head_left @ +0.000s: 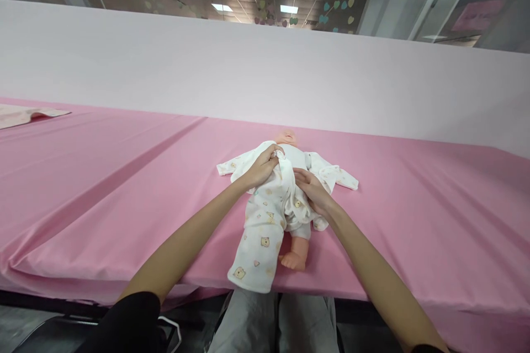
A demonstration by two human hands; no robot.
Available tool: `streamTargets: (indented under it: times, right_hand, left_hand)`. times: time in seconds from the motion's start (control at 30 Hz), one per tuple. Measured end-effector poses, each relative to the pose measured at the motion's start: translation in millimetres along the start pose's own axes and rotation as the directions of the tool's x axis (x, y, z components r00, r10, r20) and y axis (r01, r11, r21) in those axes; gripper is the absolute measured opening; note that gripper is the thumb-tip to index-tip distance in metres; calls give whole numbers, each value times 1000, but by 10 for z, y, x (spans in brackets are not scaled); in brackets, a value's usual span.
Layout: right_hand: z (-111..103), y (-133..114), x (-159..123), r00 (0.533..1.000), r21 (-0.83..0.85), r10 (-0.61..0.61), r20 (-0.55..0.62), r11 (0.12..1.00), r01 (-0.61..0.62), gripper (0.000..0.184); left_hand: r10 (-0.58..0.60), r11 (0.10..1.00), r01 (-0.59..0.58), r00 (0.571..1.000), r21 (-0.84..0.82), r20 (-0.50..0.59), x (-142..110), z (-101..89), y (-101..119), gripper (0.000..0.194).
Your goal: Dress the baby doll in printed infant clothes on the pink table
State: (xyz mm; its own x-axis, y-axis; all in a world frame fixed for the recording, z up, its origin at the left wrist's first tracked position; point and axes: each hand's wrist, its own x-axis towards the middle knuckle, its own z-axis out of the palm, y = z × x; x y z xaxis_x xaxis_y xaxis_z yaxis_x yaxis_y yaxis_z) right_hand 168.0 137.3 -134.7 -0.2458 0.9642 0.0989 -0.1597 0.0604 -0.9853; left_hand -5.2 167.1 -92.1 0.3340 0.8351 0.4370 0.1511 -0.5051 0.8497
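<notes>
A baby doll [293, 253] lies on its back on the pink-covered table, its head at the far side and one bare foot showing near the front edge. White baby trousers [265, 234] with a bear print cover one of its legs and bunch up over the other. Closed at the waistband, my left hand [265, 165] grips the cloth over the doll's belly. On the other side, my right hand [313, 190] has its fingers curled at the bunched trousers; its fingertips are partly hidden. A white long-sleeved top [345, 178] spreads out beneath the doll.
A pink sheet [124, 198] with folds covers the table. At the far left lies a pale folded cloth [28, 115]. A white partition [248, 71] rises behind the table, with glass above it. My legs [306, 322] are close to the front edge.
</notes>
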Motion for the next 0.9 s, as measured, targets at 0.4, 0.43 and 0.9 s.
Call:
streamTargets:
  times: [0.4, 0.43, 0.9]
  right_hand:
    - [-6, -118, -38, 993, -432, -121, -9, 896, 106, 31]
    - [-18, -108, -24, 978, -511, -204, -38, 845, 157, 31]
    - [-43, -126, -23, 999, 52, -8, 45, 999, 5, 34]
  left_hand:
    - [65, 872, -72, 997, 484, 30, 285, 21, -262, 21]
    - [58, 876, -101, 993, 471, 107, 306, 28, -175, 24]
    - [13, 994, -73, 818, 81, 575, 315, -80, 300, 39]
